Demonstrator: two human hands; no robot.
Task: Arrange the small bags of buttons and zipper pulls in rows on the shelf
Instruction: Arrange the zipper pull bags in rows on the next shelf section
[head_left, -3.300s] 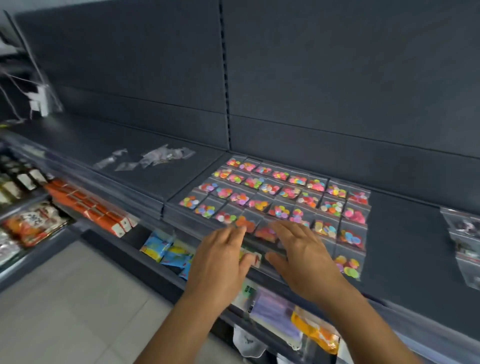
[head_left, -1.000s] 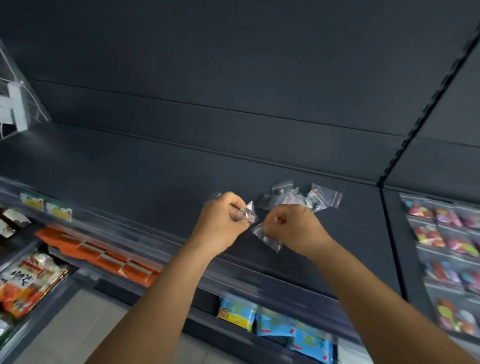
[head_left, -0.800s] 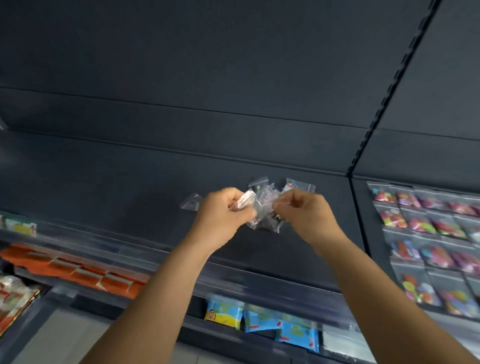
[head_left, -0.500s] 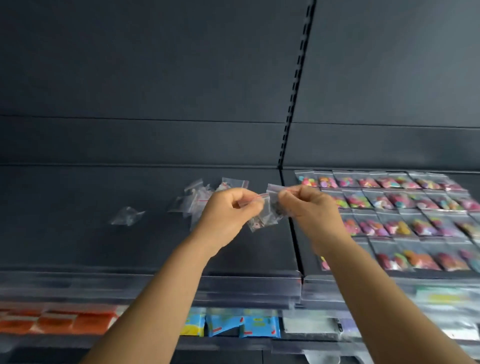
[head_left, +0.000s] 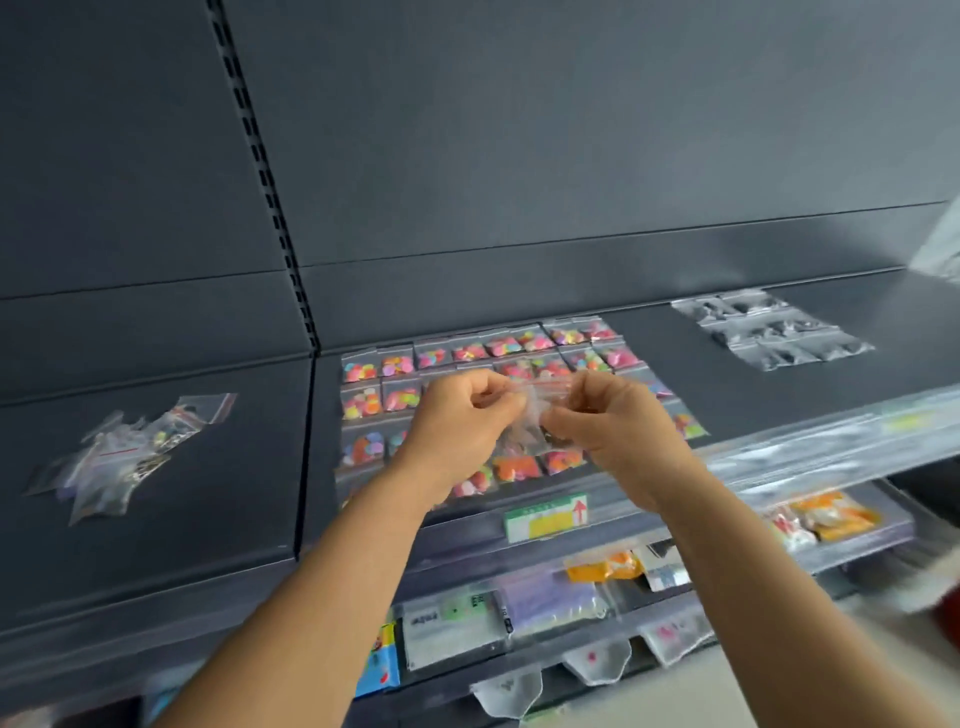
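Two hands meet above the dark shelf (head_left: 753, 395), each with fingers curled and pinching the same small clear bags (head_left: 527, 423): the left hand (head_left: 460, 421) grips them from the left edge, the right hand (head_left: 610, 421) from the right, and a red zip strip shows along the top between the thumbs. What the held bags contain is too blurred to tell. They hang in the air just over the grid of button bags (head_left: 452, 358), which lie flat in neat rows on the shelf, filled with pink, orange, green and blue pieces; the hands hide the middle of that grid. To the left, past the seam between shelf sections, a loose heap of clear bags (head_left: 124, 452) lies in a jumble, well apart from the rows. At the far right of the shelf, near the back panel, another set of clear bags with dark contents (head_left: 769, 327) lies in tidy rows. A green and yellow price label (head_left: 545, 517) sits on the front rail below the hands, and packaged goods (head_left: 826, 517) fill the lower shelf.
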